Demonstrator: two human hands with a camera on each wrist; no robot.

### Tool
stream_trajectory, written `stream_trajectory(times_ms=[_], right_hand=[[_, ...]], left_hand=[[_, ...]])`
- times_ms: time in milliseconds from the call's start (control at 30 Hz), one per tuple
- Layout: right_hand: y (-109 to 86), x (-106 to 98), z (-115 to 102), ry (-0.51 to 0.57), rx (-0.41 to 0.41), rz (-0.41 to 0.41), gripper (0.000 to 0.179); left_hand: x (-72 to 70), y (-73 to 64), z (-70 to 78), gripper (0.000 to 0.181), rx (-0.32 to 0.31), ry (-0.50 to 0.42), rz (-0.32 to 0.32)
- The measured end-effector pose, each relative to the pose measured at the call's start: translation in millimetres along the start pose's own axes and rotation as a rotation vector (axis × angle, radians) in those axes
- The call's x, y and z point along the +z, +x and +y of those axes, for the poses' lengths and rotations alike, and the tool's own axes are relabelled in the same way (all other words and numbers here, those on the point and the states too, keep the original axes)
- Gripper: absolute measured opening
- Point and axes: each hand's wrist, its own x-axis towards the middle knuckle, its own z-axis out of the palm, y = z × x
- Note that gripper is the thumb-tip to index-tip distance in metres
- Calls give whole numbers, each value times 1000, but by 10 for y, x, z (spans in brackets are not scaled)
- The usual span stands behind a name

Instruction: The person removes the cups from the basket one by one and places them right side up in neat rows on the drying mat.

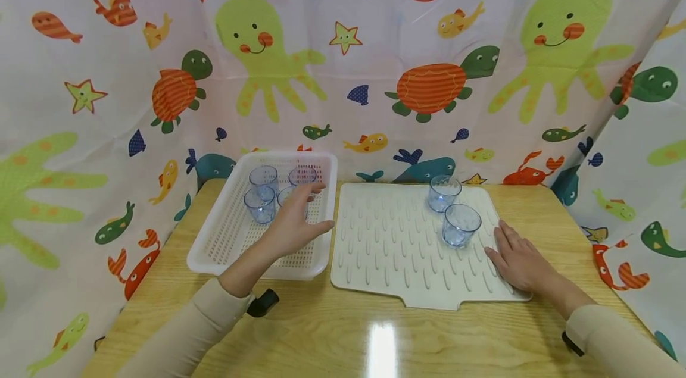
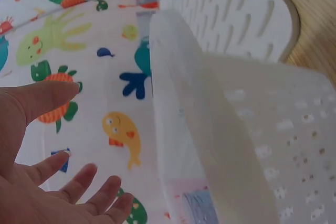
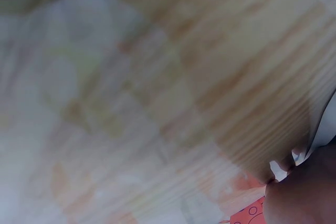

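Observation:
Over the right part of a white perforated basket [image 1: 214, 235], my left hand [image 1: 293, 228] hovers with thumb and fingers spread apart and nothing in its grasp. Several clear bluish glasses [image 1: 260, 206] stand inside the basket, and the hand partly covers one of them in the head view. The left wrist view shows the same fingers [image 2: 79, 184] loosely bent beside the basket wall. My right hand [image 1: 517, 259] rests on the right edge of a cream ridged draining mat [image 1: 375, 247]. Left of its fingertips, two more glasses [image 1: 461, 226] stand upright on the mat.
The basket and mat sit side by side on a wooden table [image 1: 321, 330]. A curtain [image 1: 343, 98] printed with sea animals hangs behind the table and along both sides. The right wrist view is blurred, mostly wood and curtain.

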Motion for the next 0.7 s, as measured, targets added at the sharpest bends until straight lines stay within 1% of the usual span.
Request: stream_trajectory(times_ms=[67, 167, 233, 333, 433, 567, 700], right_hand=[[-11, -7, -8, 4, -3, 2, 87], [-9, -3, -11, 5, 1, -1, 87], [-7, 2, -15, 4, 3, -4, 87], [-3, 7, -19, 5, 1, -9, 87], [-7, -9, -35, 6, -2, -17, 86], [-15, -42, -59, 1, 1, -17, 85], [-12, -47, -66, -6, 8, -19, 85]], left_hand=[[-51, 14, -51, 75, -20, 10, 6], [-124, 46, -138, 77, -73, 2, 7], [-171, 75, -217, 79, -124, -8, 10], [-255, 115, -332, 84, -217, -38, 10], [-344, 170, -438, 87, -286, -55, 22], [-445, 284, -561, 85, -309, -46, 41], [-500, 401, -671, 87, -340, -46, 34]])
